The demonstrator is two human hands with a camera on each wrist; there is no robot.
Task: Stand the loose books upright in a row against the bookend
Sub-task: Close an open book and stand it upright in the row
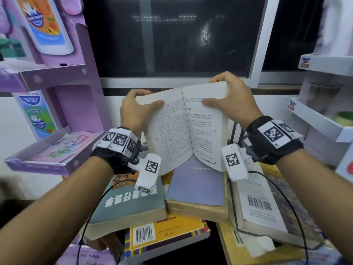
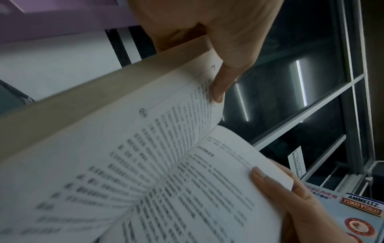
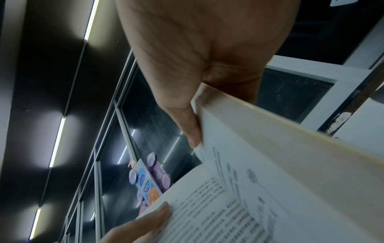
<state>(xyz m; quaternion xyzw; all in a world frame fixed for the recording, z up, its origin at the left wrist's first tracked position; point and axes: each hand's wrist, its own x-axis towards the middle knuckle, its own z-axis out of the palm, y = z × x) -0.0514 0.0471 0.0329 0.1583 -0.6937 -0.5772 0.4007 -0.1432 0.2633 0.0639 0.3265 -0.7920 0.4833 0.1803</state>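
An open paperback (image 1: 187, 127) with printed pages is held up in the air above a heap of books. My left hand (image 1: 137, 109) grips its left half, thumb on the page and fingers behind. My right hand (image 1: 229, 98) grips its right half the same way. The left wrist view shows the open paperback (image 2: 158, 164) spread wide under my left thumb. The right wrist view shows the open paperback (image 3: 270, 180) with my right thumb at its upper edge. Below lie a lavender book (image 1: 196, 186), a grey-green book (image 1: 129, 205), a yellow book (image 1: 168, 236) and a white-backed book (image 1: 259, 203). I see no bookend.
A purple cardboard display stand (image 1: 63, 111) rises at the left with a tray of leaflets. White shelves (image 1: 324, 121) stand at the right. A dark window (image 1: 172, 35) fills the back. Black cables run from both wrist cameras over the books.
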